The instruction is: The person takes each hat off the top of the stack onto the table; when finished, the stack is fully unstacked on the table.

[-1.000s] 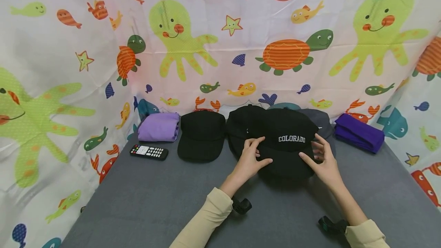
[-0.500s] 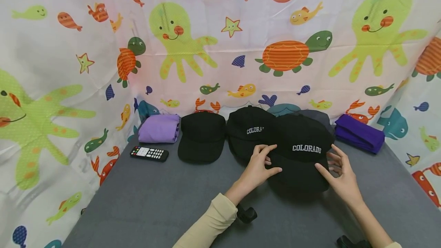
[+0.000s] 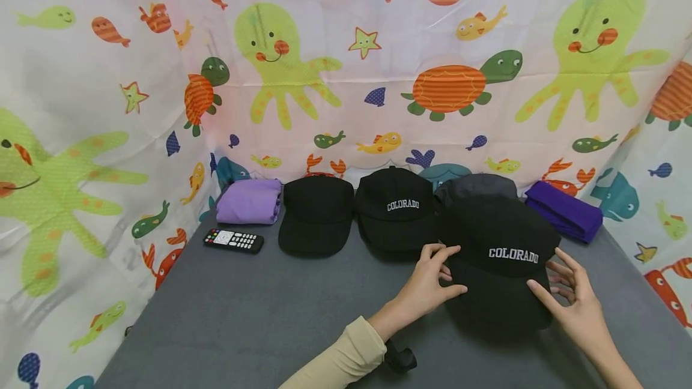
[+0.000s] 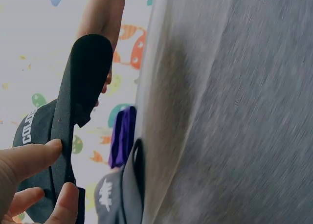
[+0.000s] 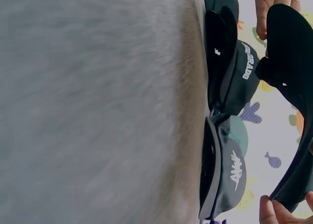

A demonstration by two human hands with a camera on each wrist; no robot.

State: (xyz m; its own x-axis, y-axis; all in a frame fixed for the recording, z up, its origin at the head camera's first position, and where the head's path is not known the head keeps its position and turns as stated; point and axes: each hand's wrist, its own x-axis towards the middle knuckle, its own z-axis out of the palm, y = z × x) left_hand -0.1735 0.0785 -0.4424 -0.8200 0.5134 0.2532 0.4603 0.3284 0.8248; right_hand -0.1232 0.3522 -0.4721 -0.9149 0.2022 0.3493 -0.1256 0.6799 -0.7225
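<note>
The left hand and right hand pinch the brim of a black fabric COLORADO cap at lower right, above a grey cap, beside a second COLORADO cap on the grey table.

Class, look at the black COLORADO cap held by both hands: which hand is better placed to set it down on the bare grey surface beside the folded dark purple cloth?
Probably the right hand: it grips the cap on the side nearer the purple cloth.
</note>
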